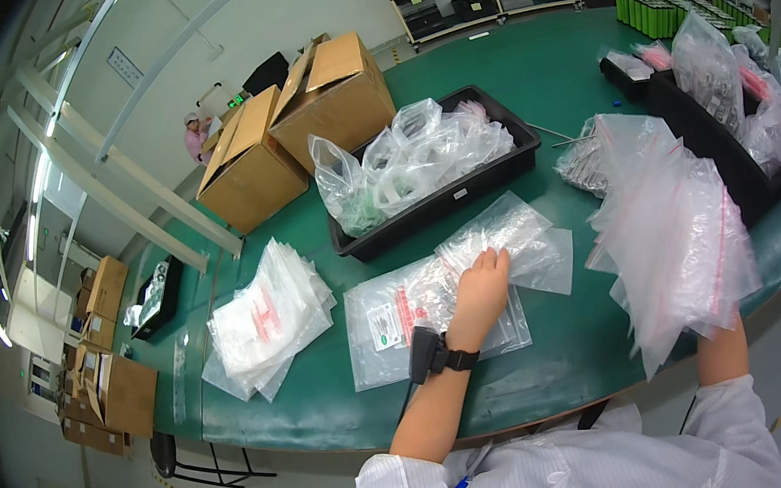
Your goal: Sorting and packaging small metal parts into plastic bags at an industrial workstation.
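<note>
My left hand, wearing a black wrist strap, is over a small clear plastic bag. Its fingers are bent down close together on that bag's lower edge; the thumb is hidden. Below lies a larger clear plastic bag with a white label and red print. On the right, a thick fanned stack of zip bags with pink seal lines is held up by my right hand. The stack hides most of that hand's fingers. Another pile of clear bags with red print lies to the left.
A black tray full of plastic bags stands behind the bags. Two cardboard boxes are at the back left. At the right is a black bin with filled bags; green-sided cells stand behind it. The green table's front edge runs before me.
</note>
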A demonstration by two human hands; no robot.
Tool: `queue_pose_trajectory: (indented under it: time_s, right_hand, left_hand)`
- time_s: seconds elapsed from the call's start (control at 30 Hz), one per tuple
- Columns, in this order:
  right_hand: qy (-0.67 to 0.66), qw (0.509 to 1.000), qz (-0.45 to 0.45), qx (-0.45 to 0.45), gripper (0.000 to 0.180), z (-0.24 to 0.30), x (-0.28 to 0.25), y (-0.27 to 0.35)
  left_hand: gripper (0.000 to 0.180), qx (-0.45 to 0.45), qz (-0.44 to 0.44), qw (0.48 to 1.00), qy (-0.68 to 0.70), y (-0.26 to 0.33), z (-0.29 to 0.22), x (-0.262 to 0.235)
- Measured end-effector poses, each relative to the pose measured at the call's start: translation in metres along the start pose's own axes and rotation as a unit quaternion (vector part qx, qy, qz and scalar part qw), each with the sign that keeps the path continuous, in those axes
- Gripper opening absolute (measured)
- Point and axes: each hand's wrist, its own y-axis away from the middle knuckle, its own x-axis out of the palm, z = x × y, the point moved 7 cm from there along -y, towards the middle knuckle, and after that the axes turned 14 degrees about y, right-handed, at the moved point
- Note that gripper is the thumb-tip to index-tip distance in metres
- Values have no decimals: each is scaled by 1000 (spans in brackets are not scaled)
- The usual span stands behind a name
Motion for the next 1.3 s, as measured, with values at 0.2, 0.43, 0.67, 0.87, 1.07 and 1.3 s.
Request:
queue_pose_trajectory:
  time_s: [0.2,0.43,0.67,0.87,1.07,1.3]
  right_hand:
    - [16,963,244,-109,34,59,70,-89]
    - [-13,940,322,111,46,24,138,-76]
    - [-109,934,297,168,44,24,137,-74]
    - [-131,938,271,172,44,16,140,-70]
    - [-133,940,267,166,43,19,141,-71]
    - [-114,946,257,159,44,18,134,-71]
  left_hand:
    - [44,53,25,989,133,27,-52,-13]
    - [75,2,72,994,78,111,-24,-67]
    - [49,-60,65,993,82,153,32,-108]
    - [21,-213,-6,954,209,148,61,-140]
    - [24,-97,-431,877,190,177,48,-267]
    - [42,-4,-403,890,-214,186,111,-313]
